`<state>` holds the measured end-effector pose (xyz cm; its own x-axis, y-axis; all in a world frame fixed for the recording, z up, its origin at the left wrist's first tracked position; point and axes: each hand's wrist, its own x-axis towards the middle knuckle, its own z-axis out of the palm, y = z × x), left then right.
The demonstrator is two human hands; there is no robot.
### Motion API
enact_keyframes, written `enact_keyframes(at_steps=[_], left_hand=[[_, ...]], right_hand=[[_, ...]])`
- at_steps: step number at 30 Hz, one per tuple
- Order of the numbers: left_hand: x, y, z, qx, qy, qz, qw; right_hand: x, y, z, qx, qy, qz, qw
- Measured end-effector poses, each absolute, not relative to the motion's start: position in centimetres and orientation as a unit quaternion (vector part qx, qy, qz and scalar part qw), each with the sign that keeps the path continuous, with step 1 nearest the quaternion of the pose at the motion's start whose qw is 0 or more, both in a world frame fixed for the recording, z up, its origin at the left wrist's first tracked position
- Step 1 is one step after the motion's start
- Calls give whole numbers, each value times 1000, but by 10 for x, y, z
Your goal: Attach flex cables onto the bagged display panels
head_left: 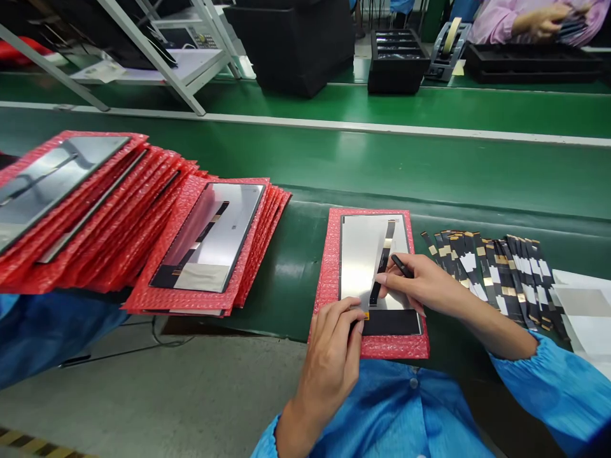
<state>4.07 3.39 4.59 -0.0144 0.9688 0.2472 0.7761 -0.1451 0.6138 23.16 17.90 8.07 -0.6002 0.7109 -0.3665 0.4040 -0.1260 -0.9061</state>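
An LCD panel (358, 254) with a silvery back lies on a red bubble-wrap pouch (327, 273) in front of me. On it runs a narrow black flex cable (384, 264), slightly slanted. My right hand (424, 283) grips a slim black pen-like tool (402, 266), its fingertips at the cable. My left hand (334, 340) is at the panel's lower left, fingers curled together beside a small orange tab (366, 315) near the cable's lower end. A small dark thing shows between thumb and forefinger; I cannot make it out. The panel's lower end carries a black strip (394, 322).
Several flex cables (494, 273) lie fanned at the right, beside white sheets (585, 305). Stacked red pouches with panels (210, 235) stand at the left. Across the green bench (305, 156) are black bins (296, 48), a tape dispenser (446, 51) and a co-worker's hands (544, 22).
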Motion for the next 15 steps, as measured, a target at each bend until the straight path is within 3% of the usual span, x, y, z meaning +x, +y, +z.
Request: enact_keyframes(at_steps=[15], left_hand=[[26, 17, 37, 686, 627, 356, 97]], right_hand=[[216, 169, 81, -410, -622, 662, 85]])
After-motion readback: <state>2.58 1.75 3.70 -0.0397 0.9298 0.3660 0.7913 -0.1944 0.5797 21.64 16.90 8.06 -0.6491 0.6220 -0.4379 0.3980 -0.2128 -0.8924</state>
